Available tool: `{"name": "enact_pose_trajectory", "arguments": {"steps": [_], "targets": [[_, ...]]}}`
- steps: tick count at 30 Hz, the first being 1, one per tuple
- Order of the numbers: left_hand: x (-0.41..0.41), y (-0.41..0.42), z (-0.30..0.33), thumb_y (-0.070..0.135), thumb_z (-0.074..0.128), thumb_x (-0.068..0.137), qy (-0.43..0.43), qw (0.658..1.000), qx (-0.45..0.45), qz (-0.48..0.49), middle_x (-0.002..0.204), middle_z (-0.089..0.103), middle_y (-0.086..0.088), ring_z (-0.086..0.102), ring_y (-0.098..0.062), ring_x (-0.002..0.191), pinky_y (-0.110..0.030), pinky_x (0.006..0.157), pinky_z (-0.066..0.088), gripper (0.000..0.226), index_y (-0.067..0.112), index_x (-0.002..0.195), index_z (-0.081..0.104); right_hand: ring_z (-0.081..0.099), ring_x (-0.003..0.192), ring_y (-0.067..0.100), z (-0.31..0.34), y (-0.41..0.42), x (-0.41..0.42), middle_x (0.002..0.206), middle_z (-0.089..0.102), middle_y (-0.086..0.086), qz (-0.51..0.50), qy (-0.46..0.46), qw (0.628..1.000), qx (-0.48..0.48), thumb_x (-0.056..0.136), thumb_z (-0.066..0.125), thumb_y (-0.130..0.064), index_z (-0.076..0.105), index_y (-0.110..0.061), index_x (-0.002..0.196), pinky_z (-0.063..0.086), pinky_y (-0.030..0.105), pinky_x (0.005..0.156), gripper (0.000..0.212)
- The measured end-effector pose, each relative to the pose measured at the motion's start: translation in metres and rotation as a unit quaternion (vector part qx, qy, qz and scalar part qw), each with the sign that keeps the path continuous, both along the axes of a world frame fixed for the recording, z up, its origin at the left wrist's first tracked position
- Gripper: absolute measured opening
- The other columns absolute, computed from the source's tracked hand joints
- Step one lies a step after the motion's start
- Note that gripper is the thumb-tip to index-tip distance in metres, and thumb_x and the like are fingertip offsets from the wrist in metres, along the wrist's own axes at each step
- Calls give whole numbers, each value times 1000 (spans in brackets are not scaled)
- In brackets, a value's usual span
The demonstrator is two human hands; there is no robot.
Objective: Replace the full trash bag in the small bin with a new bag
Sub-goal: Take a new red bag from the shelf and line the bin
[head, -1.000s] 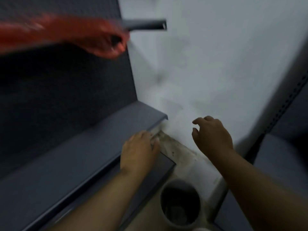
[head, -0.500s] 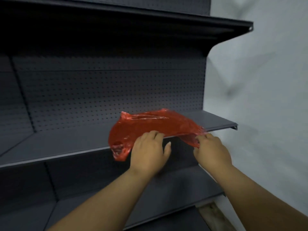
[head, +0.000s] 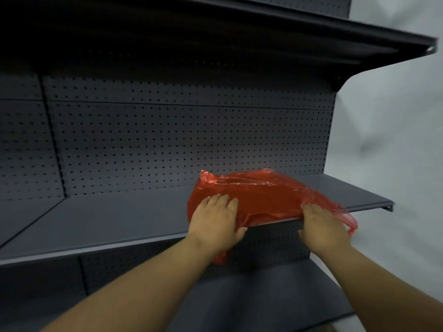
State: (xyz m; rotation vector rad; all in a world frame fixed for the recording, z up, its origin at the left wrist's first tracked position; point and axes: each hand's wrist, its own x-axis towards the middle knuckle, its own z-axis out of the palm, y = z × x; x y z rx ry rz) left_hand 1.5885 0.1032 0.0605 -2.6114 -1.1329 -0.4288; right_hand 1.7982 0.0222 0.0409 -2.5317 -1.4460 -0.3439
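The red bag [head: 261,197] lies lengthwise along the shelf [head: 119,219] front edge; left hand [head: 215,221] and right hand [head: 321,226] fingers pinch its near side.

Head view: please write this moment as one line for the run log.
stage: fetching new bag | red plastic bag: on middle shelf | left hand: on bag | right hand: on bag | bin: unseen

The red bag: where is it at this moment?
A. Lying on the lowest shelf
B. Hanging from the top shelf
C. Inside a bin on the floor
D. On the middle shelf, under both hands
D: the red bag lies on the front edge of the middle shelf, with the left hand and the right hand on it.
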Motion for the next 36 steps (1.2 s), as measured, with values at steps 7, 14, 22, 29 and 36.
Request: {"name": "enact_pose_trajectory", "arguments": {"steps": [7,14,22,29,36], "targets": [[9,27,-15,57,45,84,33,997,-25,-60,151,31,-9,25,-27,141,-40,117,16,78,16,145,19,12,148,20,-9,40,15,160,13,2,-46,-36,996,-60,92,40,-7,9,-19,152,13,41,120,69],[15,41,-26,35,49,89,20,995,-18,-93,121,60,-8,54,-28,113,-37,99,38,41,13,125,48,29,142,21,-13,52,33,149,41,2,-58,-81,992,-73,92,39,-7,29,-22,146,19,40,118,58],[19,41,-37,4,48,86,-16,995,4,-99,91,65,-6,60,-28,80,-32,61,35,12,13,88,56,67,98,22,-3,35,35,104,72,3,-67,-153,981,-94,85,46,-3,66,-19,108,48,30,85,35],[37,12,-44,22,43,91,-113,986,-1,-125,93,68,-5,62,-28,86,-37,80,48,20,15,90,61,67,93,26,-23,-19,61,104,69,7,-93,-38,995,-22,83,47,-3,67,-13,106,53,33,84,32],[77,-40,-68,21,48,91,-170,961,-124,-182,100,68,-7,62,-28,96,-33,82,41,13,13,90,59,61,98,24,-52,-114,75,115,58,6,-168,83,982,-24,90,45,-8,61,-14,112,51,34,89,28]]}}
